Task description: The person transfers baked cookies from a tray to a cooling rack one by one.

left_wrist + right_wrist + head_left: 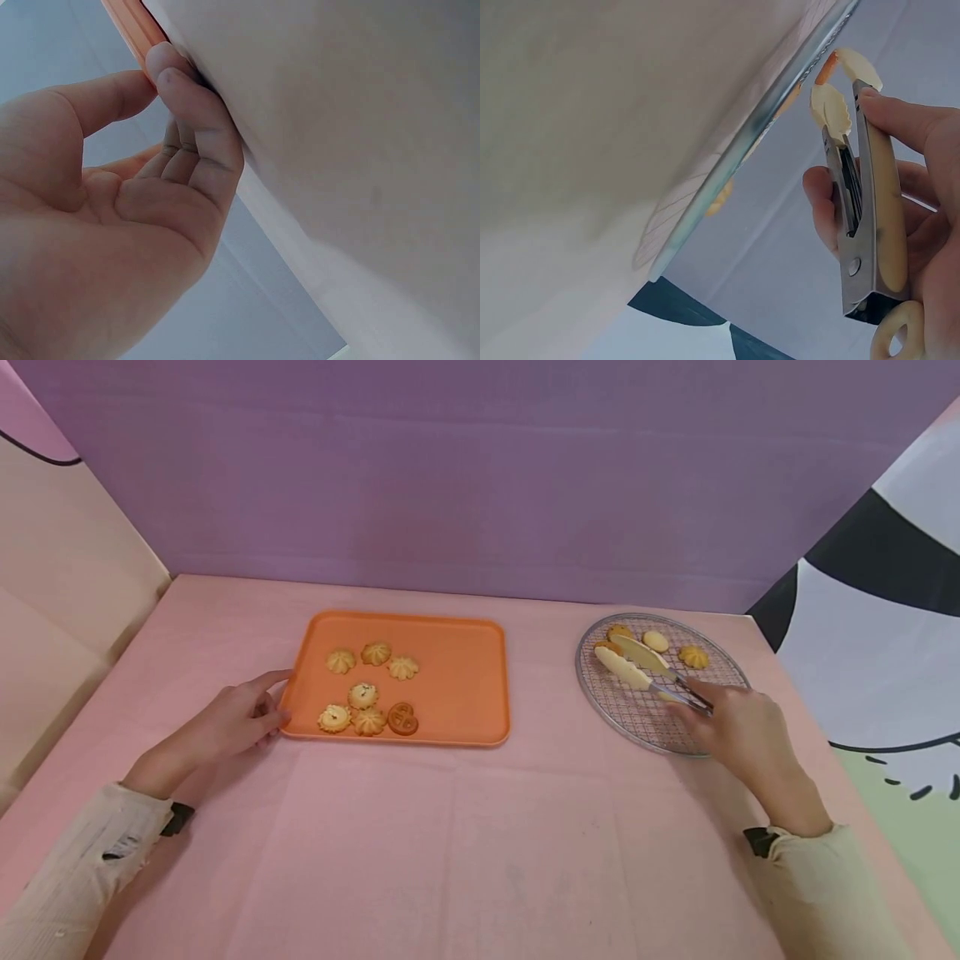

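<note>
Two Hands, One Tray, One Wire Rack

Two containers are sitting on a bench [465, 860] that is wearing a pink cloth. A purple backdrop is standing behind it, a beige panel is closing the left side, and a white, black and green printed sheet is hanging at the right. No readable writing or brand mark is showing in any view.

An orange tray [465, 681] is lying left of centre. It is carrying seven cookies [369, 693] grouped in its left half: six pale piped ones and one darker pretzel-shaped one.

A round wire rack [637, 718] is lying at the right, well apart from the tray. It is carrying about four more cookies [693, 656] near its far edge.

The left hand [232, 722] is resting at the tray's near left corner, its fingers [184, 97] loosely curled and touching the orange rim.

The right hand [738, 722] is gripping a pair of tongs [637, 664], fingers wrapped round the metal handles. The cream tong blades are lying over the rack, narrowly apart, with an orange cookie edge showing between the tips in the right wrist view.
</note>
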### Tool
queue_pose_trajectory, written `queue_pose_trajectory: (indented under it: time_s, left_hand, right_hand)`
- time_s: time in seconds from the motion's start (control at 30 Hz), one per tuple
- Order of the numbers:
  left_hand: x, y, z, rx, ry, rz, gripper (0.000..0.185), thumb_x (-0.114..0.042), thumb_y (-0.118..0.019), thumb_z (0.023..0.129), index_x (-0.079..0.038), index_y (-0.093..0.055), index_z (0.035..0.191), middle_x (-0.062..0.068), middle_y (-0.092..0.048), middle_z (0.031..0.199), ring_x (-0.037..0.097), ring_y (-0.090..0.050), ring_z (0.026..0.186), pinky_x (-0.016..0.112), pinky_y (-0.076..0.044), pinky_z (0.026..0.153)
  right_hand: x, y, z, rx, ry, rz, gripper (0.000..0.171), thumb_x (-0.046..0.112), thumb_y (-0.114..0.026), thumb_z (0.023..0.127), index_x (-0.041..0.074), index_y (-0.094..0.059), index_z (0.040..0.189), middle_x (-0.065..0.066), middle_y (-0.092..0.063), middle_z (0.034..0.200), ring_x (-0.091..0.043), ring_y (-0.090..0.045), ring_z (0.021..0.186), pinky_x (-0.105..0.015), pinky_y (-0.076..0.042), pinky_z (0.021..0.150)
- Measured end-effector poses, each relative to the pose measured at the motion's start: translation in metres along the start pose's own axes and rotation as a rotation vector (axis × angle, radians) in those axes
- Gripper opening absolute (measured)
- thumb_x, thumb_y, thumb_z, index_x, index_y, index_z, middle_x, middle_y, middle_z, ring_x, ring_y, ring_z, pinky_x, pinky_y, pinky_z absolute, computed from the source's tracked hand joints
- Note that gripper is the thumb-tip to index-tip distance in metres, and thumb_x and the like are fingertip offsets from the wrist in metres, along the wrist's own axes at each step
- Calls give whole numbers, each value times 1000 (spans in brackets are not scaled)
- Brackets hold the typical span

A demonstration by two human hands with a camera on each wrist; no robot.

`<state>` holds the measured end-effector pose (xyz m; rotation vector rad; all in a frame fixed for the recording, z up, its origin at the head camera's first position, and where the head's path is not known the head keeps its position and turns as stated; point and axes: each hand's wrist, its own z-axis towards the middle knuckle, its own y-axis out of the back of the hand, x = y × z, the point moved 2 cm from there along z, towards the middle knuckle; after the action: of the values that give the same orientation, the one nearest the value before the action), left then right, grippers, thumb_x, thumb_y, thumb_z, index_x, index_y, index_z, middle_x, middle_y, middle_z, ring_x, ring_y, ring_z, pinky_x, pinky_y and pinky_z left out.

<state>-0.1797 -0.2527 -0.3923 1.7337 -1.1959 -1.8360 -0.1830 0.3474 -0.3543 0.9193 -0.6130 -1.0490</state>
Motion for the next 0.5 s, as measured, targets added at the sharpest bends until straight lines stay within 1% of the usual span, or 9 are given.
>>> queue_pose_trajectory:
  time_s: [0.1,0.23,0.4,0.5]
  left_hand:
    - [0,0,0,-2,-2,2,61,-5,-62,96,6,-32,149,2,-59,70,15,-56,60,25,-46,55]
    - [1,0,0,-4,-6,-1,61,-6,-62,96,5,-33,149,2,-60,70,15,-56,60,25,-46,55]
    - [1,-1,0,-1,3,-4,61,-6,-62,97,5,-32,149,3,-59,71,15,-55,60,25,-46,54]
    - [0,-1,-1,-1,7,-4,62,-6,-62,97,5,-32,149,3,-59,71,15,-55,60,25,-46,54]
  right_hand:
    - [-3,-1,-1,-2,0,-13,44,24,-86,74,-3,-74,107,-13,-52,48,-27,-43,38,-50,-37,39]
    - [-6,-3,-2,31,-18,-25,44,25,-86,75,-3,-74,107,-10,-50,46,-24,-42,38,-47,-36,38]
    - [-7,-6,-3,61,-35,-23,41,25,-86,76,-1,-74,105,-12,-54,50,-32,-50,42,-52,-39,41]
    - [-7,-6,-3,64,-33,-23,40,25,-85,77,0,-73,105,-14,-57,52,-34,-51,42,-53,-40,42]
